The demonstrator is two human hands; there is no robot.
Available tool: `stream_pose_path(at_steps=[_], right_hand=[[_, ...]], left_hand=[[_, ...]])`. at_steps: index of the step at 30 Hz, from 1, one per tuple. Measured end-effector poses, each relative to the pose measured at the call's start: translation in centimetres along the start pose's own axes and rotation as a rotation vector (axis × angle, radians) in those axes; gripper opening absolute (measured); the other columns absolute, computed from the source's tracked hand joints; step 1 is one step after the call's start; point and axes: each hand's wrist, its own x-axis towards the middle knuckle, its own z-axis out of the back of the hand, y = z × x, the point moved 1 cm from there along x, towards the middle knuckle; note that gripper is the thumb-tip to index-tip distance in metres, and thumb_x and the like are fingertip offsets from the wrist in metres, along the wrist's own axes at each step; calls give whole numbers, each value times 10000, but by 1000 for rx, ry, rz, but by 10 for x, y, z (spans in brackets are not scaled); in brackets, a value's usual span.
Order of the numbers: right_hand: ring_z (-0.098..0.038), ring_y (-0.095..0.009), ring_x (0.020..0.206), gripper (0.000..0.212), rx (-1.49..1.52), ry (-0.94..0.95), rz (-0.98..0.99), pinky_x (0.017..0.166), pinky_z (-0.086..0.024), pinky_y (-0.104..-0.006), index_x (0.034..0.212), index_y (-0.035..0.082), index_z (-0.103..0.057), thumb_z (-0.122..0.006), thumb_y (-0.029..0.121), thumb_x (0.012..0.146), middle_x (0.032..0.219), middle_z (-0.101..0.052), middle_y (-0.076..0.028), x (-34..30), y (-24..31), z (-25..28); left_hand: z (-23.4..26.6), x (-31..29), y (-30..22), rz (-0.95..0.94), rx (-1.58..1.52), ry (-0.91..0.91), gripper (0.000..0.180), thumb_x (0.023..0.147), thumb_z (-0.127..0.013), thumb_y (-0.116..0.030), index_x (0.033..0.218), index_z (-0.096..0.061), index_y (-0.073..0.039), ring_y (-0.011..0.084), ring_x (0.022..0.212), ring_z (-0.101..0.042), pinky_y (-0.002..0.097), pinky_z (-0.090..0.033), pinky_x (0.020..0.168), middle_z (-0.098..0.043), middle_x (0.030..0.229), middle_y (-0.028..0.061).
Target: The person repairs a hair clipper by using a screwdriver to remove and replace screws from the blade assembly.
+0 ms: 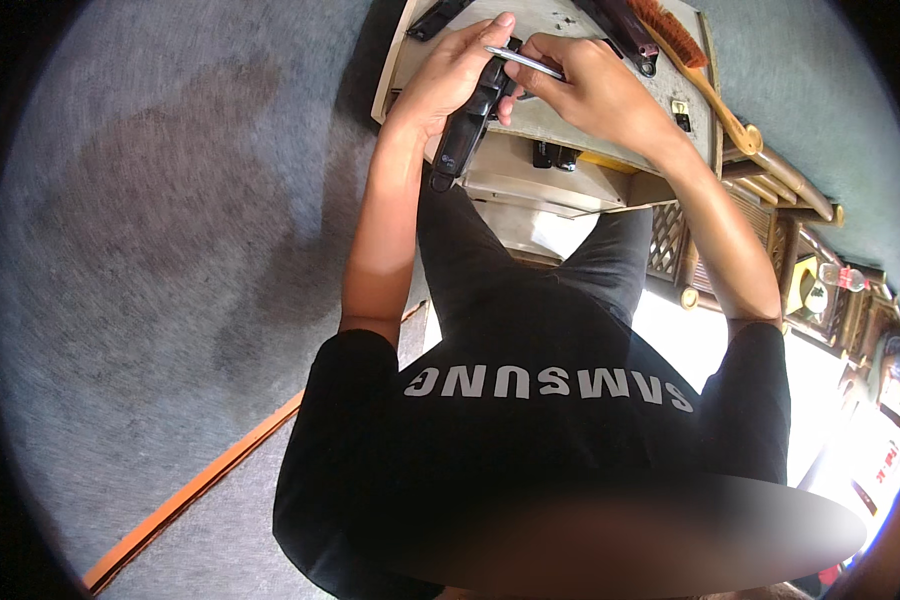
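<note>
Over the small table (545,118), my left hand (448,75) is closed around a long black plastic casing (464,132). The casing slants down toward my lap, has a hanging loop at its near end, and looks like a hair clipper shell. My right hand (595,90) pinches a slim silver metal tool (528,63) that lies across the casing's far end. My fingers hide part of that end and the rest of the tool, so its exact kind cannot be made out.
A dark maroon casing with a loop (620,30) lies at the table's far right, beside a reddish-bristled brush (670,32) with a wooden handle. Another black part (436,18) sits far left. Small black items (555,156) rest in the open compartment below. Bamboo furniture (785,185) stands right.
</note>
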Motion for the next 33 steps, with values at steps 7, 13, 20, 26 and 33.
stream_pose_path(at_steps=[7, 13, 20, 26, 33], right_hand=[[-693, -438, 793, 222, -173, -37, 133, 710, -539, -489, 1065, 8, -670, -668, 194, 944, 802, -700, -233, -10, 1, 2], [-691, -407, 728, 261, -90, 23, 56, 674, -535, -456, 965, 4, -687, -699, 265, 951, 762, -697, -209, -4, 11, 6], [-631, -251, 612, 319, -8, 61, 4, 651, -503, -374, 965, -5, -742, -662, 301, 1005, 718, -695, -161, -3, 8, 1], [-502, -82, 617, 266, 162, 80, -77, 598, -462, -306, 1070, -11, -760, -706, 229, 968, 712, -691, -90, -1, 2, 0], [-520, -117, 572, 258, -52, 119, -154, 571, -477, -323, 1059, -6, -761, -722, 221, 943, 674, -654, -136, 2, 23, 12]], left_hand=[[-2, -2, 1, -42, -9, 47, 444, 1052, -579, -456, 1044, -648, -18, 116, 505, -623, 267, -545, 459, -651, 748, 54], [-5, -4, 6, -32, 80, -17, 422, 1048, -574, -472, 1024, -628, -55, 102, 511, -621, 252, -519, 428, -637, 729, 32], [-2, -7, 4, -59, 41, 5, 377, 1048, -586, -449, 1058, -624, -75, 106, 520, -629, 238, -507, 438, -637, 738, 31], [-2, -5, 2, -3, -38, 94, 338, 1036, -620, -403, 1139, -649, -82, 110, 490, -599, 245, -473, 420, -662, 755, 53], [1, -4, 1, 46, -56, 109, 352, 1049, -595, -400, 1201, -646, -87, 118, 482, -605, 248, -482, 416, -663, 761, 48]])
